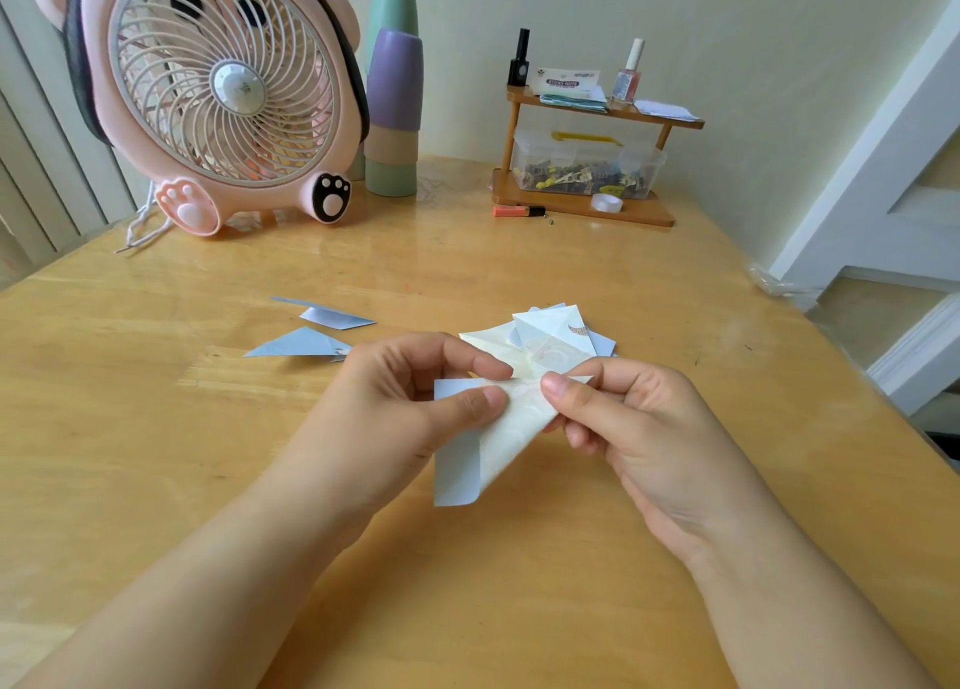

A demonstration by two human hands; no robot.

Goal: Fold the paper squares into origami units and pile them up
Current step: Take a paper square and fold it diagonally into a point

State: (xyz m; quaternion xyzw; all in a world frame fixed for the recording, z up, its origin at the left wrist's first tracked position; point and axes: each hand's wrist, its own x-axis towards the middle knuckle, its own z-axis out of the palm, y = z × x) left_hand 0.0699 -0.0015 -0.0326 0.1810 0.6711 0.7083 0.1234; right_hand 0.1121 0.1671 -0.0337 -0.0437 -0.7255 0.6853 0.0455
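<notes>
I hold a pale paper square [493, 439], partly folded, above the wooden table [363, 558] at the centre. My left hand [400, 402] pinches its upper left part between thumb and forefinger. My right hand [623, 428] pinches its upper right corner. The paper's lower edge curls, showing a light blue side. Just behind my hands lies a loose pile of paper squares [556, 332], cream and blue. Two folded blue units [304, 345] [332, 314] lie on the table to the left.
A pink fan [223, 91] stands at the back left beside stacked cups [393, 117]. A small wooden shelf [582, 205] at the back holds a clear box, bottles and notes; an orange marker [517, 211] and tape roll [607, 202] lie near it. The table's right edge drops off.
</notes>
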